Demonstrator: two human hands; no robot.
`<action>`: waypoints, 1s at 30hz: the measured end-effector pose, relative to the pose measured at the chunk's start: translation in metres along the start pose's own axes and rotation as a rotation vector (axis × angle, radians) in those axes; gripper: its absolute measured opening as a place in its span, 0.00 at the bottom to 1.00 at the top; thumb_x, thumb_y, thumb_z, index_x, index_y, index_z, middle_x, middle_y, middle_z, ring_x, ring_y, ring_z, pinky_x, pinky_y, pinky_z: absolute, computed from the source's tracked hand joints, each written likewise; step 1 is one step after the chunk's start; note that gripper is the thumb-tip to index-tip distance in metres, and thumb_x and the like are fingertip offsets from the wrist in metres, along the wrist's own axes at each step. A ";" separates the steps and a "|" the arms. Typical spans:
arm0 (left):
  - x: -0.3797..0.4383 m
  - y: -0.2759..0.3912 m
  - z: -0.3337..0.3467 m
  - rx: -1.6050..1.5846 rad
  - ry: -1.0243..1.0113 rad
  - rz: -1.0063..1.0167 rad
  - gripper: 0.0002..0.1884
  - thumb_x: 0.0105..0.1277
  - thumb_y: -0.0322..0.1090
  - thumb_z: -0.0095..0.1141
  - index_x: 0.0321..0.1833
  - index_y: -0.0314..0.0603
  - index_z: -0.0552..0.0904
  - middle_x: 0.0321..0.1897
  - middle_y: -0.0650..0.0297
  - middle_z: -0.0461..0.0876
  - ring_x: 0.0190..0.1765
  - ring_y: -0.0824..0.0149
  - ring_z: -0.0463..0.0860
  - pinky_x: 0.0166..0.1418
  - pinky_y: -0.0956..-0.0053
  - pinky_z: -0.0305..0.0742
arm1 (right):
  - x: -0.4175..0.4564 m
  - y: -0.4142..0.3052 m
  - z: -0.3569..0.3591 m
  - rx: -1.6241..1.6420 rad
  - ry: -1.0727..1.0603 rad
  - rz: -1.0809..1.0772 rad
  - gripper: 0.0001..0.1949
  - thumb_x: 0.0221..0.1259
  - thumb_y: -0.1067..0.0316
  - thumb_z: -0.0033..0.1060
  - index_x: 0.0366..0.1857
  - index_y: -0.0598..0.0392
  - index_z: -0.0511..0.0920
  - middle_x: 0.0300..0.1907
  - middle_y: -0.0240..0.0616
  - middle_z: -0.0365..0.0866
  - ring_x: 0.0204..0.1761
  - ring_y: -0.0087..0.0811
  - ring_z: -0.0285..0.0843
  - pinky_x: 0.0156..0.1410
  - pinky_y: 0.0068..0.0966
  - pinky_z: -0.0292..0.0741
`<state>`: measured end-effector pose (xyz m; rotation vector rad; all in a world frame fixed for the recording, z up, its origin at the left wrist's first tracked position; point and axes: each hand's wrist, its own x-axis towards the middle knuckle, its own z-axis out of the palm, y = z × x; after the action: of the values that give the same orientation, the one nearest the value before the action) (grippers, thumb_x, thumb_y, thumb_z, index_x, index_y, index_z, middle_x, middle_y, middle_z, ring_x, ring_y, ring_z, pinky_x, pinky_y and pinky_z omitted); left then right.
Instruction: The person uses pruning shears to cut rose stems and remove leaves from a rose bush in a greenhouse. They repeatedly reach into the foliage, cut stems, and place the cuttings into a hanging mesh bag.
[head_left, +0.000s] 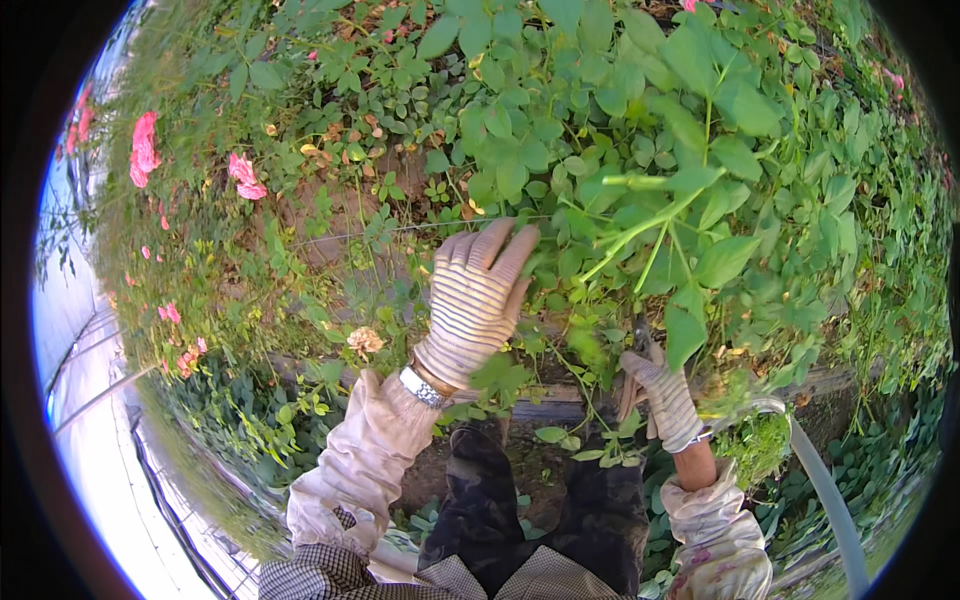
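Low in a bed of rose plants (495, 135), my left hand (472, 307) wears a striped knitted glove, its fingers among leaves beside a thin wire (405, 227). Whether the fingertips grip a stem is hidden. My right hand (664, 390), in a similar glove, is closed around a dark hand tool, likely pruning shears (641, 337), whose tip points up into the foliage. Cut-looking green rose stems (652, 225) with leaves rise just above it. A faded, dry bloom (364, 340) stands left of my left wrist.
Pink roses (246, 177) grow at the left. A wooden-looking bed edge (547, 405) runs in front of my legs. At the right, a curved grey pipe (825, 487) stands beside a bunch of cut-looking greenery (757, 446). Dense foliage lies on both sides of my legs.
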<state>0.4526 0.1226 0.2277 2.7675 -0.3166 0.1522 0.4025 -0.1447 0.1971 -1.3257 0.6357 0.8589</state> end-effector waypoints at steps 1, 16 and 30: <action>0.010 0.005 -0.001 -0.040 0.037 0.026 0.27 0.48 0.30 0.69 0.56 0.44 0.82 0.43 0.56 0.82 0.45 0.51 0.83 0.54 0.53 0.79 | 0.002 0.013 -0.004 -0.040 0.006 0.044 0.11 0.66 0.62 0.68 0.32 0.58 0.79 0.20 0.31 0.80 0.17 0.22 0.76 0.22 0.20 0.68; 0.024 0.024 0.052 0.122 -0.666 0.127 0.13 0.65 0.34 0.58 0.50 0.39 0.86 0.60 0.52 0.78 0.58 0.53 0.82 0.63 0.58 0.76 | -0.083 -0.035 0.043 -0.083 0.076 -0.388 0.17 0.56 0.75 0.69 0.50 0.61 0.77 0.33 0.31 0.80 0.32 0.22 0.75 0.40 0.21 0.76; 0.024 -0.063 0.023 0.307 -0.501 -0.640 0.20 0.72 0.47 0.61 0.55 0.37 0.83 0.42 0.54 0.87 0.43 0.58 0.87 0.54 0.61 0.83 | 0.117 -0.006 0.026 0.743 0.382 -0.481 0.25 0.74 0.49 0.58 0.61 0.61 0.71 0.53 0.42 0.79 0.48 0.31 0.80 0.58 0.32 0.79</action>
<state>0.4926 0.1669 0.1893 3.0094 0.5232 -0.7092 0.4709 -0.0992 0.1089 -0.8872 0.7850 -0.0508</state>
